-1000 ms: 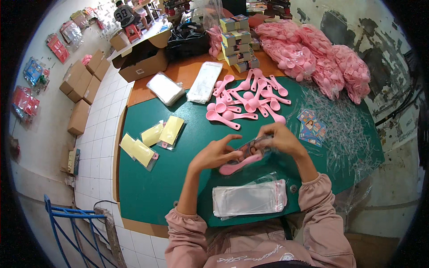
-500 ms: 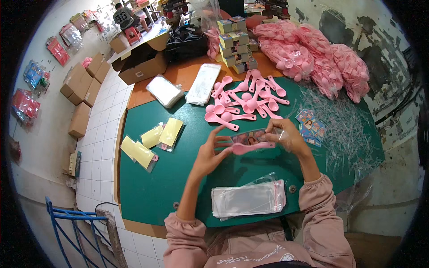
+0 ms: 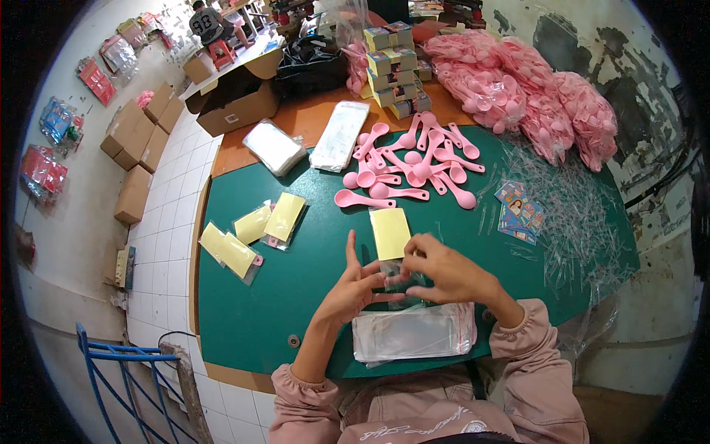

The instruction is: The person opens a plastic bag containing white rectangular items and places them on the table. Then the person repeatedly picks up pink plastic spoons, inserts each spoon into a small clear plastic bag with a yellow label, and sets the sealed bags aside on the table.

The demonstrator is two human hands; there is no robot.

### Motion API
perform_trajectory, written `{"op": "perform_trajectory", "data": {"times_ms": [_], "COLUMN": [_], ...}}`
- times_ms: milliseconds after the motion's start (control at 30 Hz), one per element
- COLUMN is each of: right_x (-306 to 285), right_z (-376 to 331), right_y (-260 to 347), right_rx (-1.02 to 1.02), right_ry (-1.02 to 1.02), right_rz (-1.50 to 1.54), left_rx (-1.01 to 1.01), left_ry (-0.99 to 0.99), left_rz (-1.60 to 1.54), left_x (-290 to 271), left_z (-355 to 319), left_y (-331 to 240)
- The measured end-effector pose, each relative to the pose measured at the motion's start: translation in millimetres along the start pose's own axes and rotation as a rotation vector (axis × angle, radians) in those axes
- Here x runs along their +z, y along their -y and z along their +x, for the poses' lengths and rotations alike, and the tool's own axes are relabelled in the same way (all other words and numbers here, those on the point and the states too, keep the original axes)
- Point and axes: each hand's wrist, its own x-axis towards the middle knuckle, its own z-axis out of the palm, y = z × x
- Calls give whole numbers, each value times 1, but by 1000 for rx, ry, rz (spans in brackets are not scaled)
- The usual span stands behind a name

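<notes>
A clear plastic bag (image 3: 403,275) with a yellow card (image 3: 390,233) in its far part lies between my hands, over the green tabletop. My right hand (image 3: 452,274) has its fingers bent and pinched at the bag's near, clear end. My left hand (image 3: 349,293) is beside that end, with fingers stretched and spread, their tips at the plastic. Just nearer to me lies a stack of clear plastic bags (image 3: 414,333). Beyond the yellow card is a pile of pink spoons (image 3: 414,166). The pink spoon from the earlier frame is out of sight.
Left lie several bagged yellow cards (image 3: 285,216). At the back are two white-looking bag stacks (image 3: 274,148), a cardboard box (image 3: 240,111), stacked printed cards (image 3: 392,70) and bagged pink spoons (image 3: 510,89). Clear plastic strips (image 3: 569,222) and loose printed cards (image 3: 519,212) spread right.
The bag has turned from its printed side, with the pink spoon showing, to the yellow card facing up. My right hand has moved nearer to me and left; my left-hand fingers have spread.
</notes>
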Motion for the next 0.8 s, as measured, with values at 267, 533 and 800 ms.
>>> {"op": "perform_trajectory", "data": {"times_ms": [267, 533, 800], "right_x": [26, 38, 18], "right_z": [3, 5, 0], "right_y": [13, 16, 10], "right_rx": [29, -43, -116], "right_ry": [-67, -128, -36], "right_rz": [-79, -215, 29], "left_rx": [58, 54, 90], "left_ry": [5, -41, -105], "left_rz": [-87, -70, 47], "left_x": [1, 0, 7], "left_z": [-2, -1, 2], "left_y": [5, 4, 4]}}
